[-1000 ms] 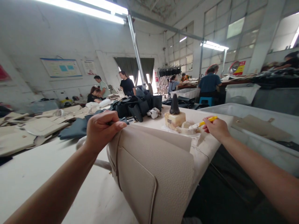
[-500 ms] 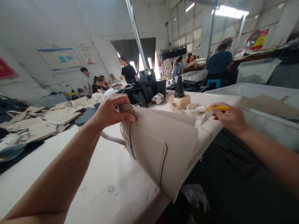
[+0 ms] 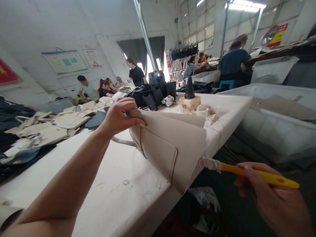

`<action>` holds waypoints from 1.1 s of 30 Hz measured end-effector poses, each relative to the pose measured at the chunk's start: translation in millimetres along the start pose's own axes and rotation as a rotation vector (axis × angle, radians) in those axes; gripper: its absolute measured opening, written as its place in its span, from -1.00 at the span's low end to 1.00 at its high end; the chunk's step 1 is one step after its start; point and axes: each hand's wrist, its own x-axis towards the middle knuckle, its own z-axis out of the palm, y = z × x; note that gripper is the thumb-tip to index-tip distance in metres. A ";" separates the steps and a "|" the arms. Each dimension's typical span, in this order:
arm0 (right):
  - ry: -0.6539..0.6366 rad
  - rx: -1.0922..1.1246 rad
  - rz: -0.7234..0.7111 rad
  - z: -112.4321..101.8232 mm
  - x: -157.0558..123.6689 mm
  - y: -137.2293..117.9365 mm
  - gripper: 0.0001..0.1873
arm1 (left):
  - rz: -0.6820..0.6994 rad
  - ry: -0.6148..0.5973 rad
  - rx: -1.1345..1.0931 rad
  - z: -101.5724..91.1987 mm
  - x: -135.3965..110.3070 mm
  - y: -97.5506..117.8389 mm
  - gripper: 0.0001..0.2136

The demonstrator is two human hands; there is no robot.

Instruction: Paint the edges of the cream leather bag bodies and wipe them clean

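Observation:
My left hand (image 3: 123, 115) is closed on the upper left end of a beige leather bag piece (image 3: 163, 144), thumb on the outside. The piece has a stitched, piped panel and flares toward the right, its lower corner over the table edge. A strap-like handle (image 3: 123, 141) hangs behind it. In my right hand (image 3: 269, 191) is a yellow-handled brush (image 3: 256, 174). Its bristle end is coated in whitish stuff and is close to the right edge of the leather; whether it touches I cannot tell.
A block with a black cone (image 3: 189, 89) stands on the white table (image 3: 111, 194), beside a small round whitish container (image 3: 202, 110). Dark bags (image 3: 153, 93) lie behind, beige pieces (image 3: 66, 123) at left. White plastic bins (image 3: 278, 128) stand at right. Several people work farther back.
My right hand has brought the brush from beside the small container down and toward me, to the leather's right edge. My left hand keeps its hold, with the bag piece slightly shifted.

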 end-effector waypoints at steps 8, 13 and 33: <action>-0.183 0.037 -0.070 30.5 -18.1 -15.5 -0.67 | 0.056 -0.028 0.038 -15.8 -18.4 10.3 -0.57; -0.215 0.007 0.002 26.2 -29.3 -14.6 -0.63 | 0.080 -0.116 0.171 -29.7 -33.2 17.4 -0.56; -0.258 -0.005 -0.032 25.5 -20.4 -9.0 -0.60 | 0.091 -0.177 0.421 -45.7 -87.5 41.3 -0.63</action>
